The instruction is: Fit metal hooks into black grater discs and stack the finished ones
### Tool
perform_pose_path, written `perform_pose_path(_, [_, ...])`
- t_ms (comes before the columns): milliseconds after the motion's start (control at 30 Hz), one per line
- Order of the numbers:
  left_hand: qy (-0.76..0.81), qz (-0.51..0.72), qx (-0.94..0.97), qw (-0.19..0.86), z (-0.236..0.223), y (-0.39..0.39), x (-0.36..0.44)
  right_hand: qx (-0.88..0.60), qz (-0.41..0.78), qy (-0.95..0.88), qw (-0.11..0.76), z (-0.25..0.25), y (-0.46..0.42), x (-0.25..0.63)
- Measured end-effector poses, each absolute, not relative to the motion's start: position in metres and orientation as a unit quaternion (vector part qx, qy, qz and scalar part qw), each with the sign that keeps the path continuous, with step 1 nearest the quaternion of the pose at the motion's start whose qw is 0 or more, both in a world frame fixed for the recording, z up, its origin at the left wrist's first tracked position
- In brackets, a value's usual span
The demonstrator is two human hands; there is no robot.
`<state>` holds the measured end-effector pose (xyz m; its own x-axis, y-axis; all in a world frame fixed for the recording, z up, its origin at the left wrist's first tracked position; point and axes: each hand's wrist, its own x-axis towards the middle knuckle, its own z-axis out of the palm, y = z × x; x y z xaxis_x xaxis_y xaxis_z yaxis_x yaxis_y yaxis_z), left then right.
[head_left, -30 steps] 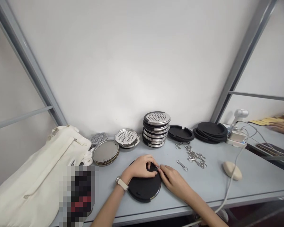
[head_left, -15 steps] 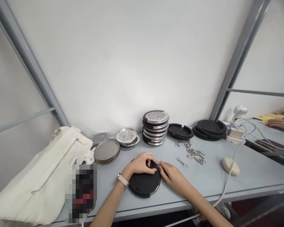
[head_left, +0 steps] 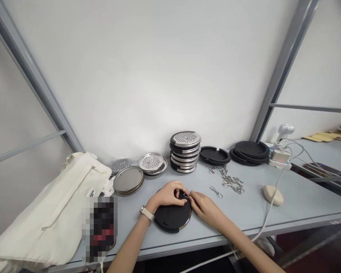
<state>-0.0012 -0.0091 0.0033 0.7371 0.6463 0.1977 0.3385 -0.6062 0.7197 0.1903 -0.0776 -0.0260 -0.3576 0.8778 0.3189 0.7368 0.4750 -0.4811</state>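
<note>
From the head-worn view, both hands work together near the front edge of a light grey table (head_left: 301, 206). The left hand (head_left: 167, 194), with a cream-strapped wristwatch (head_left: 147, 213) on its wrist, is curled over the top of a flat black round disc (head_left: 170, 218) and grips it. The disc lies flat on the table, directly in front of the person. The right hand (head_left: 206, 209) comes in from the other side, its fingertips pinched on a small steel hook (head_left: 186, 196) at the disc's upper edge, just beside the left hand's fingers.

Toward the back of the table, a tall stack of perforated steel discs with black rims (head_left: 185, 155) stands between a smaller perforated steel disc (head_left: 151, 163) and a black notched ring (head_left: 215, 155). Further right lies a pile of similar black rings (head_left: 249, 148). A low stack of plain metal discs (head_left: 128, 179) sits to the left. A tangle of steel hooks (head_left: 230, 181) lies near the back, with one single hook (head_left: 216, 192) just apart from it. A cream oval computer mouse (head_left: 273, 195) rests on the right, with its white cable running over the table's edge. A cream canvas bag (head_left: 45, 214) slumps at the left, beside a pixelated patch (head_left: 100, 229) that hides whatever lies there.
</note>
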Motion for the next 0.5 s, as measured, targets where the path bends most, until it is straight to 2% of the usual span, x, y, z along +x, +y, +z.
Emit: perform_pose_path(500, [0.269,0.244,0.85,0.382,0.0038,-0.0096,-0.0012,-0.494,0.112,-0.822,0.26,-0.0327,-0.0739,0.1924])
